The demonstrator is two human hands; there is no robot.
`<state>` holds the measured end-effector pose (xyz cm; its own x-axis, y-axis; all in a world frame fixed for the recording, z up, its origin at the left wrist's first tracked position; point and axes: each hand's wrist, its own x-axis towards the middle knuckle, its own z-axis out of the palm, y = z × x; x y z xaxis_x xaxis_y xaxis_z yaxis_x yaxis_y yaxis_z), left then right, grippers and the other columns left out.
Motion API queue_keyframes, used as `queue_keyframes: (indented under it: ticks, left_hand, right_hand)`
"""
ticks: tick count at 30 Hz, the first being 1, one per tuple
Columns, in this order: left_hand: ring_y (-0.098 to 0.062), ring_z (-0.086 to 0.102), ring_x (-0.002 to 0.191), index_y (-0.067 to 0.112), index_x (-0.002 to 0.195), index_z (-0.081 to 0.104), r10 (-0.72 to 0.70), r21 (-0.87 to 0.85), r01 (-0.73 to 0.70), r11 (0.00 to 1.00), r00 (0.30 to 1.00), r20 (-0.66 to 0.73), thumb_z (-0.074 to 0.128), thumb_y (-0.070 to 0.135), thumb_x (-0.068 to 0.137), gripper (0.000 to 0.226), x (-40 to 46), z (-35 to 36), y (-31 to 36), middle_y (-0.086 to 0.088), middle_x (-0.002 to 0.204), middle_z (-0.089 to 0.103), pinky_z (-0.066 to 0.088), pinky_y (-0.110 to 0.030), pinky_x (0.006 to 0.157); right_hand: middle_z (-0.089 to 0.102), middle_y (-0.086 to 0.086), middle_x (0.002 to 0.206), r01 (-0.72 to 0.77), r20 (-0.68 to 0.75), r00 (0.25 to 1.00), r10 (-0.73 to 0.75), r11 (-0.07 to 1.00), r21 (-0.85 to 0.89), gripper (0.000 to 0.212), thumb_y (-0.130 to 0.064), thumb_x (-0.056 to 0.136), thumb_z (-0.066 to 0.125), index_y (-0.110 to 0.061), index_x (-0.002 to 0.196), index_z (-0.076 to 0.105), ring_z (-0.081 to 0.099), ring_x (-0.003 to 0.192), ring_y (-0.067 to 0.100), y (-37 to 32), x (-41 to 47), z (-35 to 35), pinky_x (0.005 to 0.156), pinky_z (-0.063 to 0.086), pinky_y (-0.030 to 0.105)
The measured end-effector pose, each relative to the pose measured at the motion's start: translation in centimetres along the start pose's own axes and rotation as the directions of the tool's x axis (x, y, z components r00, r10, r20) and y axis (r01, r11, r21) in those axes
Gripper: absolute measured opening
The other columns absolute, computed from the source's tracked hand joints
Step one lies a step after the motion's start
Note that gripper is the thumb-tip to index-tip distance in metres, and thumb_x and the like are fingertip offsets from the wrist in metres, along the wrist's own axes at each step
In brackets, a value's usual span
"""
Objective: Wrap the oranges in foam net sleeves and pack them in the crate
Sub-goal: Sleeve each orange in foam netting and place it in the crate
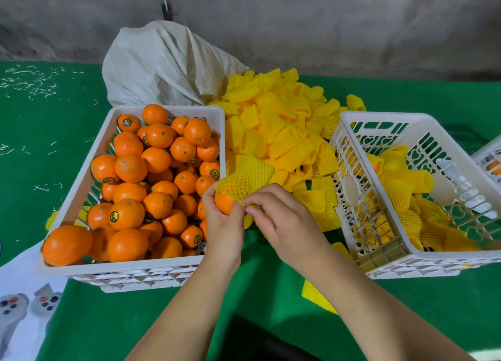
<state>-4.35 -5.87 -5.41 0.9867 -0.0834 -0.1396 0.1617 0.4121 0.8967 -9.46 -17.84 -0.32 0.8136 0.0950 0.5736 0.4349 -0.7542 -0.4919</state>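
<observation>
Foam sleeve point(245, 177) is going on: it is stretched over the far half of 1 orange point(224, 202), the near half still bare. Left hand point(223, 225) is cupping the orange from below, fingers curled round it. Right hand point(282, 219) is pinching the sleeve's near edge between thumb and fingertips, just beside the fruit.

Doing it well, my read:
- Left hand is holding the orange steady, so it should grip skin only, not trap net under the fingers.
- Right hand should be pulling the edge toward the person, then working round the rim in small bites; foam net tears if yanked from 1 point.
- Centre the fruit so both ends of the net close over it evenly.
- Then drop it in the right crate point(352, 127).

Location: the orange is in the air between the 2 crates, over the green desk point(271, 279), touching neither.

Counts:
- Crates: 2 whole, plus a corner of a 3rd at the right edge.
- Bare oranges in the left crate point(168, 109): roughly 45 showing, more hidden underneath.
- Wrapped oranges in the right crate: about 8, hard to separate.
- Loose sleeves point(282, 127): 1 big pile, dozens, too many to count; 1 stray near the right forearm.
- Sack point(162, 65): 1, behind the left crate.
</observation>
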Motion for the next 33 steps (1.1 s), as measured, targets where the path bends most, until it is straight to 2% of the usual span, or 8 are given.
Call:
queue_keyframes:
  ticks: [5, 10, 13, 16, 19, 23, 30, 33]
  left_hand:
    - [-0.024, 0.064, 0.105, 0.016, 0.154, 0.036, -0.06, -0.092, 0.08, 0.993, 0.978, 0.202, 0.059, 0.018, 0.091, 0.066, 0.6, -0.9, 0.4, -0.009, 0.109, 0.065, 0.052, -0.042, 0.095]
    - [-0.032, 0.056, 0.137, 0.019, 0.159, 0.035, -0.107, -0.035, 0.123, 0.992, 0.945, 0.308, 0.05, 0.011, 0.096, 0.065, 0.6, -1.6, 0.9, -0.014, 0.145, 0.062, 0.041, -0.049, 0.12]
    - [-0.03, 0.057, 0.138, 0.017, 0.156, 0.041, -0.096, -0.04, 0.111, 0.993, 0.956, 0.278, 0.055, 0.027, 0.102, 0.057, 0.3, -1.3, 1.0, -0.012, 0.148, 0.061, 0.045, -0.044, 0.116]
    - [-0.027, 0.064, 0.131, 0.022, 0.144, 0.056, -0.098, -0.047, 0.11, 0.993, 0.973, 0.21, 0.064, 0.037, 0.1, 0.047, 0.2, -1.4, 1.3, -0.007, 0.14, 0.068, 0.054, -0.038, 0.109]
    - [-0.034, 0.066, 0.127, 0.015, 0.131, 0.066, -0.08, -0.019, 0.082, 0.996, 0.991, 0.109, 0.067, 0.033, 0.093, 0.042, 0.4, -1.0, 1.2, -0.011, 0.13, 0.073, 0.052, -0.052, 0.11]
    - [-0.015, 0.072, 0.104, 0.022, 0.116, 0.074, 0.058, 0.152, -0.063, 0.986, 0.998, 0.037, 0.068, 0.033, 0.093, 0.026, 0.0, -0.1, 0.9, 0.002, 0.11, 0.079, 0.058, -0.037, 0.091]
    - [-0.014, 0.066, 0.104, 0.036, 0.113, 0.068, 0.381, 0.396, -0.409, 0.822, 0.912, 0.15, 0.06, 0.026, 0.106, 0.016, -1.0, -0.1, 1.0, 0.003, 0.11, 0.07, 0.053, -0.026, 0.086]
    - [-0.013, 0.065, 0.105, 0.04, 0.113, 0.067, 0.463, 0.448, -0.517, 0.729, 0.855, 0.233, 0.06, 0.02, 0.105, 0.022, -1.3, 0.0, 1.7, 0.01, 0.109, 0.065, 0.047, -0.015, 0.085]
  right_hand:
    - [0.056, -0.001, 0.107, -0.117, 0.036, 0.993, 0.114, 0.989, 0.091, 0.032, -0.009, 0.095, 0.071, -0.005, 0.126, 0.063, 0.049, 0.097, 0.0, -0.6, 0.3, 1.3, 0.087, 0.043, 0.011]
    - [0.035, -0.02, 0.111, -0.341, 0.083, 0.939, 0.333, 0.931, 0.129, 0.075, -0.021, 0.086, 0.08, -0.025, 0.151, 0.042, 0.047, 0.103, -0.004, 1.2, 0.6, 2.1, 0.086, 0.045, 0.011]
    - [0.033, -0.015, 0.125, -0.39, 0.079, 0.92, 0.384, 0.916, 0.093, 0.082, -0.032, 0.081, 0.084, -0.036, 0.151, 0.042, 0.05, 0.119, 0.007, 2.4, 0.5, 1.8, 0.092, 0.053, 0.023]
    - [0.032, -0.014, 0.129, -0.459, 0.024, 0.887, 0.461, 0.876, 0.15, 0.08, -0.055, 0.073, 0.08, -0.049, 0.143, 0.043, 0.051, 0.12, 0.003, 2.9, 0.0, 1.3, 0.084, 0.051, 0.011]
    - [0.033, -0.021, 0.132, -0.515, 0.035, 0.845, 0.533, 0.795, 0.321, 0.071, -0.056, 0.07, 0.077, -0.056, 0.134, 0.046, 0.056, 0.121, 0.006, 2.8, 0.0, 1.0, 0.086, 0.058, 0.022]
    - [0.036, -0.019, 0.134, -0.552, 0.063, 0.812, 0.581, 0.726, 0.411, 0.065, -0.055, 0.068, 0.079, -0.058, 0.126, 0.05, 0.058, 0.125, 0.016, 2.8, -0.1, 0.3, 0.09, 0.061, 0.04]
    - [0.04, -0.022, 0.126, -0.596, 0.022, 0.775, 0.631, 0.719, 0.357, 0.066, -0.06, 0.063, 0.071, -0.044, 0.125, 0.054, 0.054, 0.117, 0.004, 3.2, 0.4, -0.4, 0.081, 0.051, 0.014]
    - [0.045, -0.012, 0.127, -0.607, -0.041, 0.725, 0.688, 0.665, 0.435, 0.064, -0.061, 0.067, 0.067, -0.038, 0.126, 0.057, 0.056, 0.119, 0.01, 2.7, 0.5, 0.4, 0.091, 0.053, 0.024]
